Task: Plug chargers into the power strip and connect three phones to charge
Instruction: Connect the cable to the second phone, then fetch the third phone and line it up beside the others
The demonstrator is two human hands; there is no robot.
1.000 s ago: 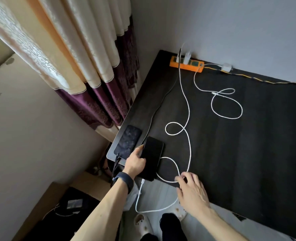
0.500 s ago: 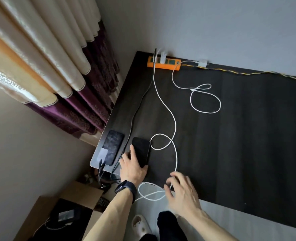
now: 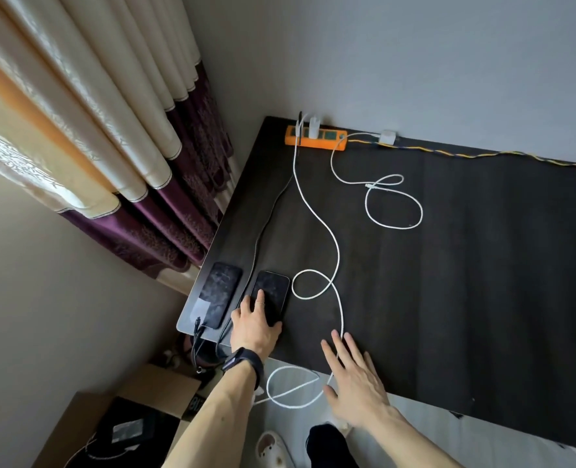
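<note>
Now, nearest you, your right hand [image 3: 354, 383] lies flat with its fingers spread wide and holds nothing, just to the right of the second phone [image 3: 273, 288]. The white cable [image 3: 334, 251] runs beneath its fingertips and drops in a loop off the edge of the table [image 3: 482, 298]. Its free end disappears behind your left forearm, so you cannot tell whether it is plugged into the second phone.

Your left hand [image 3: 253, 327] rests on the near half of that phone, fingers straight on the glass, pressing rather than gripping. That is the change: a second ago this hand held the phone half over the edge, and now the phone sits fully on the table. Placement looks finished, so the connection is what you should check next.

Just left of the second phone lies the first phone [image 3: 220, 292], close but not touching, with a dark cable [image 3: 263, 228] in its near end.

Far beyond the second phone, against the wall, sits the power strip [image 3: 315, 140] with two chargers plugged in. Beyond the second phone and to its right, a spare cable [image 3: 394, 211] lies coiled, and its charger [image 3: 387, 136] seems to lie loose rather than in a socket. No third phone is in view, so roughly a third of the job likely remains.
</note>
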